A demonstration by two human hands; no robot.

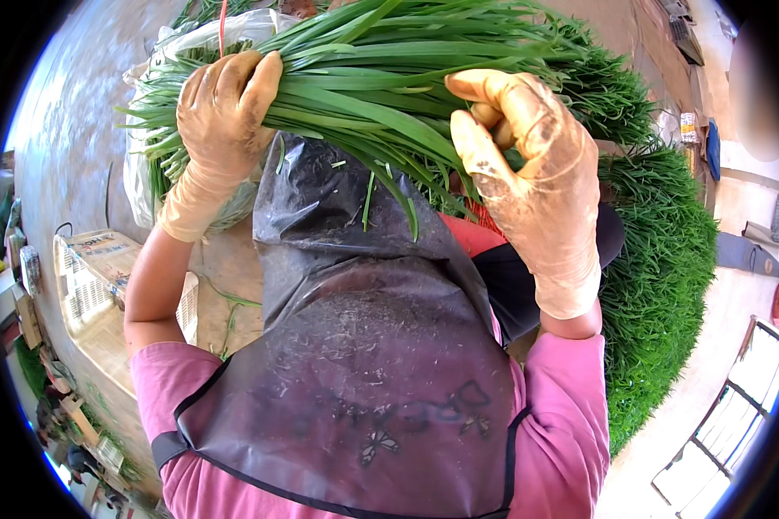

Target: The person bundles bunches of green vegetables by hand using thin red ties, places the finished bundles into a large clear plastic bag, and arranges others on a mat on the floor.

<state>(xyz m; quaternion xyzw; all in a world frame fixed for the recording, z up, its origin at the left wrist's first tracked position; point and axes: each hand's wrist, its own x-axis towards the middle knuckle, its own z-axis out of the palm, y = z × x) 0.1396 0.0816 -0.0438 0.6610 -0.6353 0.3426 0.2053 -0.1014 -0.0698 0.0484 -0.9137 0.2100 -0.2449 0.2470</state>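
Green pile (658, 294) is filling the right side. Black apron (355, 346) is covering the person's front and lap. Green bunch (389, 73) is stretching left to right just beyond the apron (long flat leaves, some drooping over its top edge). Pale crate (86, 298) is sitting off to the left. Whitish bag (137, 177) is lying under the bunch's left end. Right hand (550, 156), in a soiled glove, is hovering at the bunch's right half; thumb and forefinger are standing apart, other fingers curling in, leaf contact unclear. Left hand (219, 121), gloved too, is clasping the bunch near its left end, fingers wrapping over it. Leaf scraps (369, 201) are dotting the apron.
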